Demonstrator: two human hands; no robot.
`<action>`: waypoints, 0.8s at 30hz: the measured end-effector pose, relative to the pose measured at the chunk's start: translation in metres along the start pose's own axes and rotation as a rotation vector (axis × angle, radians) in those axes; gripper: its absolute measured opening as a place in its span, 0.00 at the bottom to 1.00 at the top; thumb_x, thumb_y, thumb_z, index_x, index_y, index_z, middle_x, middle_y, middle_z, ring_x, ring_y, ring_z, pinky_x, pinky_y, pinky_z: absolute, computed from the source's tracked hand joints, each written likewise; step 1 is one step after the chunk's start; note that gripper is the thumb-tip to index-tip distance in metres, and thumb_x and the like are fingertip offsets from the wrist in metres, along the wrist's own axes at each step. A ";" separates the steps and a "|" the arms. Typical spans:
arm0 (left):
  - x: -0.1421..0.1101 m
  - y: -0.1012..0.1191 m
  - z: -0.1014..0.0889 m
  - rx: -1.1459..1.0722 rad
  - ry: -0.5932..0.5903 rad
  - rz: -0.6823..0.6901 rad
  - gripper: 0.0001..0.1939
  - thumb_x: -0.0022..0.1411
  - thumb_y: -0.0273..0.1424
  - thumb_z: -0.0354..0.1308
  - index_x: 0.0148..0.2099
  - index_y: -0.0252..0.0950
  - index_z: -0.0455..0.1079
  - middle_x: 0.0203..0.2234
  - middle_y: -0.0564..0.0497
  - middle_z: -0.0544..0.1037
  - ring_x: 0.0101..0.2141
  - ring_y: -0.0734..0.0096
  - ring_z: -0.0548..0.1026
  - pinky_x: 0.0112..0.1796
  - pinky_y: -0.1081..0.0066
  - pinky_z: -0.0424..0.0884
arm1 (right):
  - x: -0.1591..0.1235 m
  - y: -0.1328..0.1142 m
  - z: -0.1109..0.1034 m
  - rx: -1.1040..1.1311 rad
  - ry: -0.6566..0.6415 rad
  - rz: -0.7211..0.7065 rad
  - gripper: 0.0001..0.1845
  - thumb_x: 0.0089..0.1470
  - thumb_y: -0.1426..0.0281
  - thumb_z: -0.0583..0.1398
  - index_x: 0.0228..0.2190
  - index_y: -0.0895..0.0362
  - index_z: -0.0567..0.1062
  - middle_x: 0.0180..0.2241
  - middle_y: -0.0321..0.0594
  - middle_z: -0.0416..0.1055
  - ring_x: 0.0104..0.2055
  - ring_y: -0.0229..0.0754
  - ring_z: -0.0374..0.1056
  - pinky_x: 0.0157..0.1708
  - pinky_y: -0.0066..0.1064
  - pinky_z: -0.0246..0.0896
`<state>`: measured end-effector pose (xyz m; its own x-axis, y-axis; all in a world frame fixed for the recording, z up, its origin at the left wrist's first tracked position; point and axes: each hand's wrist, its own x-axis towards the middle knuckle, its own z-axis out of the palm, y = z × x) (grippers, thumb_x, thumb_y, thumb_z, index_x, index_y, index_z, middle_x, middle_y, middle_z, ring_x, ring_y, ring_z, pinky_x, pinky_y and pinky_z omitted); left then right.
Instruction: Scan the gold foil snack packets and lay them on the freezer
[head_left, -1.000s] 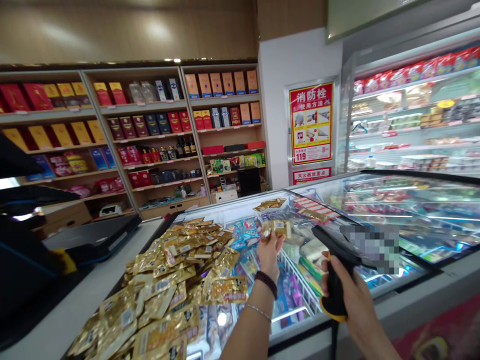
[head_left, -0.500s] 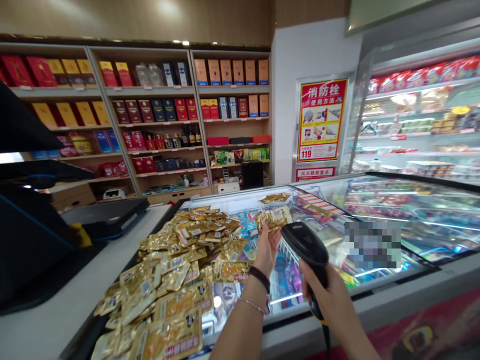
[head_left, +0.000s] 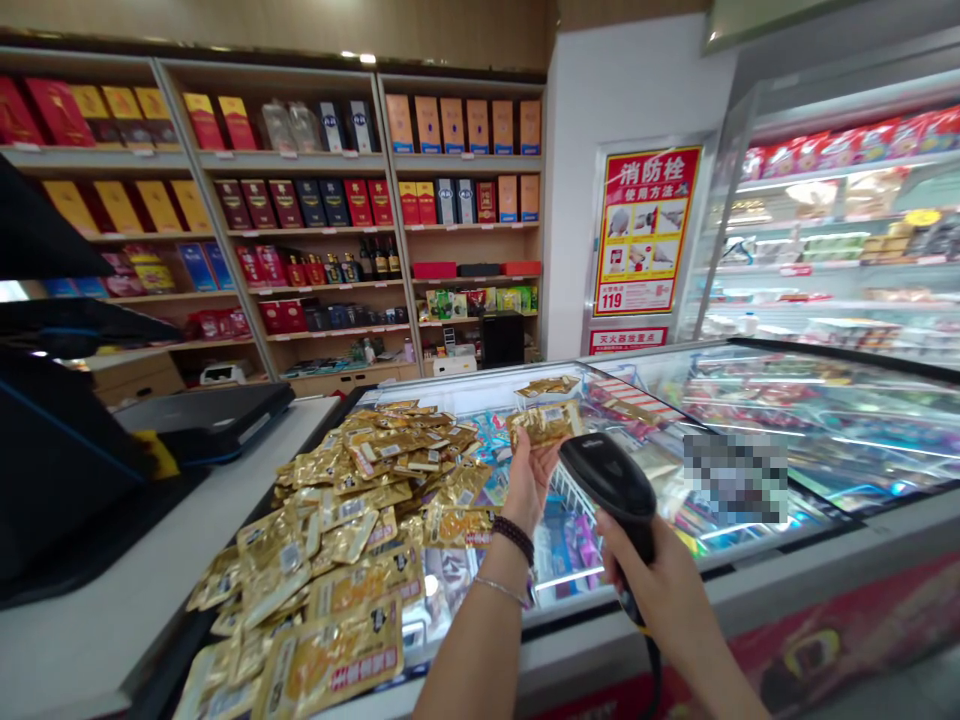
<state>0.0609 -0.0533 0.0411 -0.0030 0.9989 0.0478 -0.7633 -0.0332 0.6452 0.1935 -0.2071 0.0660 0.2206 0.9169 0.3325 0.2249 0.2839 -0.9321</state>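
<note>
My left hand (head_left: 531, 478) is closed on a gold foil packet (head_left: 546, 424), held up over the glass top of the chest freezer (head_left: 517, 630). In my right hand (head_left: 637, 560) is a black barcode scanner (head_left: 609, 478), its head pointing toward the packet and close to it. My fingers wrap around the scanner's handle, and a cable hangs below. To the left of my left hand, a large heap of similar gold packets (head_left: 352, 540) is spread across the glass. A few more gold packets (head_left: 549, 386) lie beyond the held one.
On the left, a white counter (head_left: 97, 640) carries a dark checkout machine (head_left: 67, 470) and a flat black device (head_left: 210, 425). Shelves (head_left: 315, 235) of boxes and bottles line the back wall. A lit display fridge (head_left: 840, 240) stands at the right, beyond the freezer.
The view has shifted slightly. Both hands keep their grip on the packet and the scanner, with the packet still in front of the scanner's head. The heap looks the same.
</note>
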 end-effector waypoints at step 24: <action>0.002 0.003 -0.007 -0.007 0.023 -0.009 0.30 0.79 0.55 0.63 0.52 0.30 0.83 0.50 0.30 0.91 0.61 0.44 0.87 0.69 0.52 0.77 | -0.008 0.005 -0.005 -0.022 -0.037 0.022 0.31 0.60 0.36 0.66 0.24 0.48 0.72 0.16 0.35 0.69 0.19 0.45 0.65 0.26 0.38 0.64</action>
<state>0.0540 -0.0507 0.0376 -0.0107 0.9996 0.0247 -0.7677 -0.0240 0.6404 0.1977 -0.2145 0.0593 0.1907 0.9328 0.3057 0.2414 0.2573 -0.9357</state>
